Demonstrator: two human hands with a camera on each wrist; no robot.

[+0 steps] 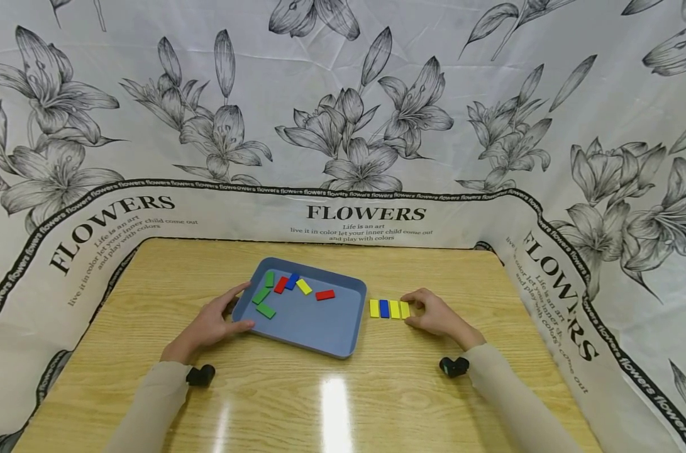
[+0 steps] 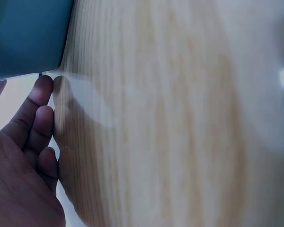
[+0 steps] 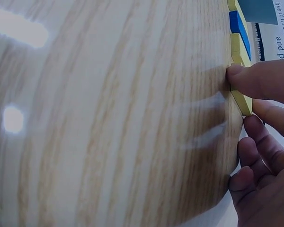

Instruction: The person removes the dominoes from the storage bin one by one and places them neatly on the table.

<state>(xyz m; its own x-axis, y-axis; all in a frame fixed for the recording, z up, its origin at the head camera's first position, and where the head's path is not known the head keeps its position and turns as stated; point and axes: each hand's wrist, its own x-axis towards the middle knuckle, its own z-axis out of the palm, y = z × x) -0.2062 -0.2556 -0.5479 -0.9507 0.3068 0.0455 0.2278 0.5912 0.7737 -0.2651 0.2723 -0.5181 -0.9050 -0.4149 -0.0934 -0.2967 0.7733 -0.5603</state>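
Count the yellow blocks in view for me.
4: one yellow block in the tray; three in line beside it: the leftmost block, third block and rightmost block, the last pinched by the right hand.

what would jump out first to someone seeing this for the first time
Probably the blue-grey tray, mid-table, with seven bright blocks inside. Right of it is a four-block row, whose yellow end block the right hand pinches. Behind, a flower-printed cloth fills the background.

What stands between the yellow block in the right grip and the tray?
Left of the held block in the right grip lie a yellow block, a blue block, another yellow block, then the tray rim.
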